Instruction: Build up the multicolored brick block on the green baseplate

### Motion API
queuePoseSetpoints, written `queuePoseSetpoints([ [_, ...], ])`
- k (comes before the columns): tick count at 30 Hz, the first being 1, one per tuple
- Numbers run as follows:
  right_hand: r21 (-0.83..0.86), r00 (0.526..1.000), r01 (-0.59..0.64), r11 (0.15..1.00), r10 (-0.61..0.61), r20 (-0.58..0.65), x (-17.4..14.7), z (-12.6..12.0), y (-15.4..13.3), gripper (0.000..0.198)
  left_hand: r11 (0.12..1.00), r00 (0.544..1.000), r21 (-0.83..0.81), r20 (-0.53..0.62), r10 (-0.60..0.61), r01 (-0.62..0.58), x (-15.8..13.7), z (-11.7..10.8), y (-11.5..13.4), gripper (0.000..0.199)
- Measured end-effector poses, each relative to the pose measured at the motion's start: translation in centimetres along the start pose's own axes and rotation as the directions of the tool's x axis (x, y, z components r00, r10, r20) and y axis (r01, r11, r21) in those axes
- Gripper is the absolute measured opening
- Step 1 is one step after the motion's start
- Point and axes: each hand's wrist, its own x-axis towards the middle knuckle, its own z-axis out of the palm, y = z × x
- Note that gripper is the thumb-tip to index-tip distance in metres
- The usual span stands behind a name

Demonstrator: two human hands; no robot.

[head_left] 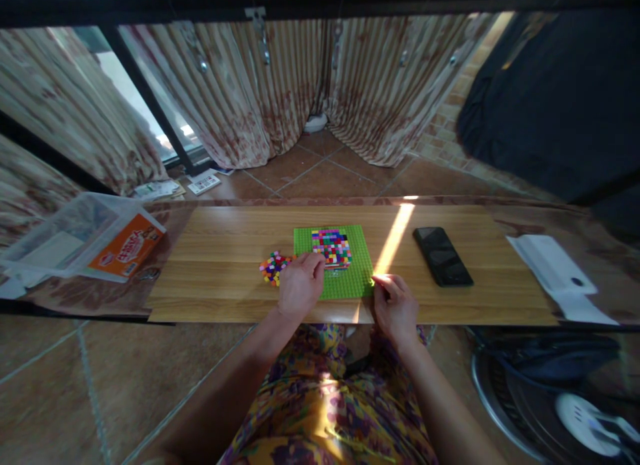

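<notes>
A green studded baseplate [357, 278] lies on the wooden board. Toy building bricks in many colours form a block [334, 247] on its upper middle. My left hand [301, 283] is over the plate's left side, its fingers closed at the block's lower left; whatever is in the fingertips is too small to make out. Beside that hand, partly covered by it, lies a pile of loose coloured bricks [273, 267]. My right hand [397, 308] has thumb and fingers pinched on the baseplate's right edge, where sunlight falls.
A black phone [443, 256] lies on the wooden board [225, 251], right of the plate. At the far left stands a clear plastic box [95, 231] with an orange label. A white box [555, 265] is at the right end. Curtains [280, 85] hang beyond.
</notes>
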Motion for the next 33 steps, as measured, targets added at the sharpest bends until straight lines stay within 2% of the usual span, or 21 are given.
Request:
queuePoseSetpoints([
  [17,0.010,1.000,-0.003,1.000,0.003,0.007,0.00,-0.02,-0.01,0.023,1.000,1.000,-0.004,0.000,0.008,-0.008,-0.05,-0.17,0.22,0.018],
  [33,-0.014,1.000,0.007,1.000,-0.007,0.003,-0.02,-0.03,-0.07,0.022,0.987,0.996,0.134,0.046,0.082,-0.087,-0.13,0.46,0.16,0.019],
])
